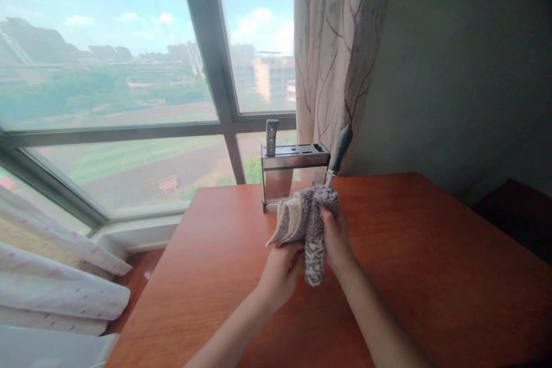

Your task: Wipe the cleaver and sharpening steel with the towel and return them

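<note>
A grey speckled cloth (307, 219) is wrapped around the blade of a knife whose black handle (341, 148) sticks up and to the right. My right hand (335, 237) grips the cloth over the blade. My left hand (281, 270) holds the cloth's lower left part from below. The blade itself is hidden in the cloth. Just behind stands a metal knife block (293, 168) with another grey-handled knife (271, 137) upright in its left slot.
The wooden table (422, 276) reaches from the window to the wall. A large window (129, 98) lies behind, a patterned curtain (336, 46) hangs at right, and pale curtain fabric (60, 287) bunches at lower left.
</note>
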`<control>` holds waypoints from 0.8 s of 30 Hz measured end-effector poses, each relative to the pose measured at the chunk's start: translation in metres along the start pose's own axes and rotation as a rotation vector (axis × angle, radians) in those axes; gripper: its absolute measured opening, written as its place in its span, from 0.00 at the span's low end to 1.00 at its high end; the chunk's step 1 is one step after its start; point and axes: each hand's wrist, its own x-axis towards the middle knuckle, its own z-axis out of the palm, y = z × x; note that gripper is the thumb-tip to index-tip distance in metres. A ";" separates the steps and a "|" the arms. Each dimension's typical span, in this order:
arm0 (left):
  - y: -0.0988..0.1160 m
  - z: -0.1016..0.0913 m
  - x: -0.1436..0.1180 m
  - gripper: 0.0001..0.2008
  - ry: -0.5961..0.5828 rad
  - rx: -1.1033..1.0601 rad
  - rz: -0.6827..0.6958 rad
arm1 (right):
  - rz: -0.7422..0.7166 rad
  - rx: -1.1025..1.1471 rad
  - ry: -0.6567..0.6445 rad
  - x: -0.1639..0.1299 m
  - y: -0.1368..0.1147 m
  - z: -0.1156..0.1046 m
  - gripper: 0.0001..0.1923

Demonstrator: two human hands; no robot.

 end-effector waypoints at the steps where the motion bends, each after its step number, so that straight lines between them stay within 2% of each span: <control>1: 0.000 -0.001 0.001 0.10 0.025 -0.006 0.006 | -0.007 -0.019 -0.011 -0.002 0.001 0.002 0.11; 4: 0.000 -0.002 0.002 0.10 0.055 0.021 0.030 | -0.021 -0.063 -0.028 -0.004 0.003 0.003 0.10; 8: -0.002 -0.001 0.001 0.09 -0.025 0.128 0.033 | -0.025 -0.080 -0.024 0.001 -0.002 -0.003 0.11; 13: -0.004 0.004 -0.005 0.05 -0.105 0.345 0.031 | -0.040 -0.045 0.084 0.015 -0.011 -0.013 0.12; 17: -0.004 0.007 -0.006 0.05 -0.147 0.410 0.069 | -0.026 -0.009 0.100 0.018 -0.012 -0.017 0.13; 20: -0.002 0.007 -0.005 0.06 -0.115 0.368 0.095 | -0.012 -0.022 0.074 0.012 -0.008 -0.015 0.13; 24: 0.001 0.004 -0.002 0.08 0.010 0.289 0.100 | -0.035 -0.111 -0.022 0.002 -0.005 -0.005 0.10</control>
